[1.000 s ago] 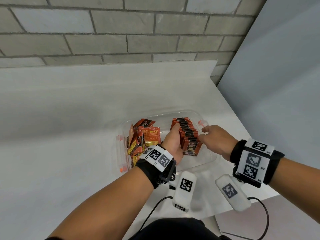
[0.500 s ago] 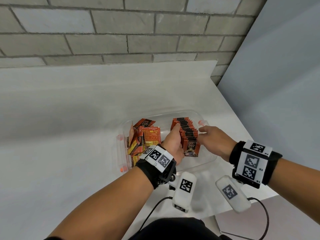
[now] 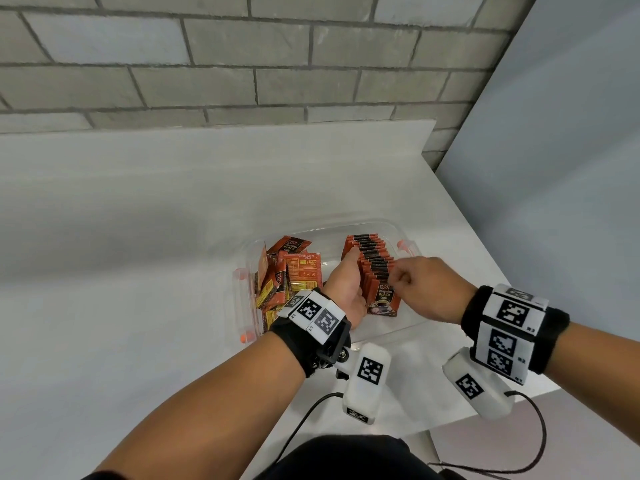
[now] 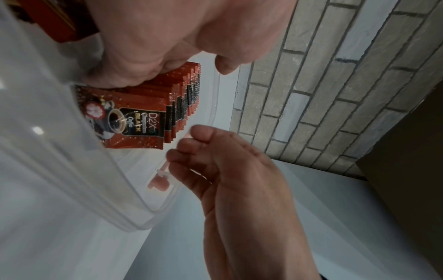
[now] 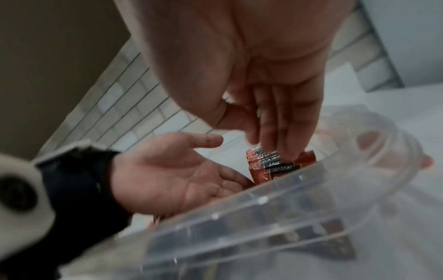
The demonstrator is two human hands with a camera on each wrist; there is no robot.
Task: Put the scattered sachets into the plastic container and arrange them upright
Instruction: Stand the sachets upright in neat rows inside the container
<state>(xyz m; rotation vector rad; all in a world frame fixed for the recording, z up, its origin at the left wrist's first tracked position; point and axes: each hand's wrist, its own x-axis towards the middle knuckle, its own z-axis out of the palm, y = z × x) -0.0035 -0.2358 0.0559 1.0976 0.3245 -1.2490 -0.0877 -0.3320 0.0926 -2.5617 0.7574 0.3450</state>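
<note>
A clear plastic container [image 3: 389, 226] sits on the white counter. In its right half stands a row of upright orange-and-black sachets [image 3: 375, 268]. Loose sachets [image 3: 292, 271] lie piled in its left half. My left hand [image 3: 348, 278] is inside the container, its palm and straight fingers pressed flat against the row's left side. My right hand [image 3: 398, 277] hovers at the row's right side, fingers bent down. In the right wrist view its fingertips [image 5: 273, 149] touch the sachet tops [image 5: 282, 166]. Neither hand holds a sachet that I can see.
An orange clip [image 3: 403, 244] sits on the container's right end, and another clip [image 3: 246, 337] on its left end. A brick wall [image 3: 277, 64] backs the counter. The counter's edge [image 3: 519, 393] runs close on the right, under my right wrist.
My right hand has moved left from the container's right clip to the row of sachets, and its fingers have bent down. The left hand has stayed against the row.
</note>
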